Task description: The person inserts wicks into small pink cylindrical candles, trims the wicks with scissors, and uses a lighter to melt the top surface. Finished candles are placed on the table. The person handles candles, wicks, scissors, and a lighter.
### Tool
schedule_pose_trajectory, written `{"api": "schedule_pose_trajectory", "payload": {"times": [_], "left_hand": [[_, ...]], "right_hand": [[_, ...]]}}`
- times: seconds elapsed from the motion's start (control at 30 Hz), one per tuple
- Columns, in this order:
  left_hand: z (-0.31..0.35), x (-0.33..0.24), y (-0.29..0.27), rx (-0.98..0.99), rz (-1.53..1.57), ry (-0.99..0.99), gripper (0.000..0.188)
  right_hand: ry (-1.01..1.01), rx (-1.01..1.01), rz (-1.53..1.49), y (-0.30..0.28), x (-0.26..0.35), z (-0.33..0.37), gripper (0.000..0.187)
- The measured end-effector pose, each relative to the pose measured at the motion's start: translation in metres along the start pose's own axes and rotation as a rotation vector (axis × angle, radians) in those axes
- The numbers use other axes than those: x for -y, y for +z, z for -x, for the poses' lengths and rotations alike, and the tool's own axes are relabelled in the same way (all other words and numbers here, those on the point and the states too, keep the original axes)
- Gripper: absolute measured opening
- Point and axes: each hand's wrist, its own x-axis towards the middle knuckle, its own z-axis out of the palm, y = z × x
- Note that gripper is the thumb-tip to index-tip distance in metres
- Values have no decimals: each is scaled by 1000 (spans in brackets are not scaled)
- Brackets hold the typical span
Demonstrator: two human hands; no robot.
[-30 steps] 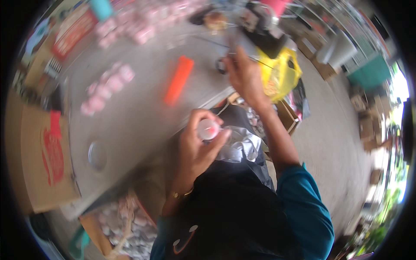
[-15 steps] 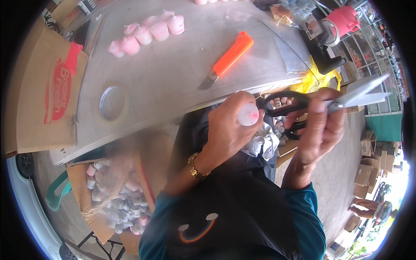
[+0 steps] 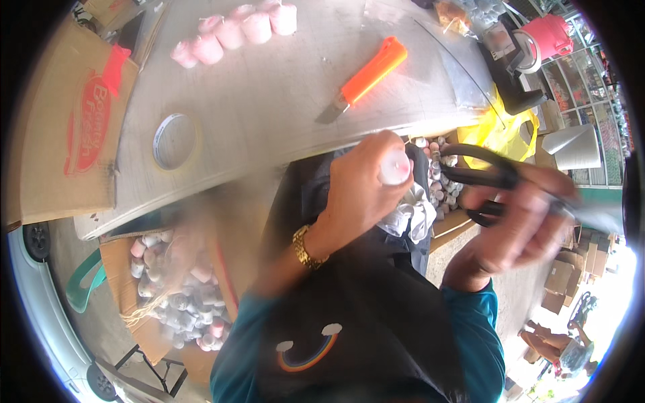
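My left hand (image 3: 359, 181), a gold watch at its wrist, is closed around a small white-and-pink candle (image 3: 394, 169) with one end showing. To its right, my right hand (image 3: 521, 225) grips black-handled scissors (image 3: 487, 168). Motion smears this hand and the blades, which point away to the right. Beyond the table's near edge, an orange box cutter (image 3: 373, 70) lies with its blade toward me. Several pink-and-white candles (image 3: 230, 33) stand grouped at the far left of the tabletop.
A tape roll (image 3: 156, 142) lies on the grey table (image 3: 269, 107). Cartons of candles stand below: one at left (image 3: 181, 295), another (image 3: 440, 174) right of my left hand. A yellow plastic bag (image 3: 507, 138) and a pink jug (image 3: 547, 35) are at right. A large carton (image 3: 60, 134) borders the left.
My right hand has moved right and slightly down with the scissors. My left hand still holds the candle, shifted slightly. The whole view has tilted a little.
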Motion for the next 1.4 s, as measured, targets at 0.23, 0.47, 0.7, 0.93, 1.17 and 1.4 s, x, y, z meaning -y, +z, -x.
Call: {"api": "schedule_pose_trajectory", "payload": {"times": [0.23, 0.47, 0.7, 0.93, 1.17, 1.4], "left_hand": [[2, -3, 0, -7, 38, -43, 23], [3, 0, 1, 34, 53, -22, 27], [3, 0, -1, 63, 40, -71, 30], [1, -5, -3, 66, -7, -86, 27], [2, -5, -9, 69, 137, -57, 23], [9, -5, -19, 127, 182, -170, 24]], "right_hand": [[-86, 224, 213, -2, -6, 2, 8], [-2, 366, 256, -4, -7, 4, 11], [-76, 434, 384, -5, -12, 2, 28], [81, 456, 245, -3, -13, -4, 12], [494, 351, 169, -5, -63, -65, 28], [-34, 425, 983, -1, -141, -103, 13]]}}
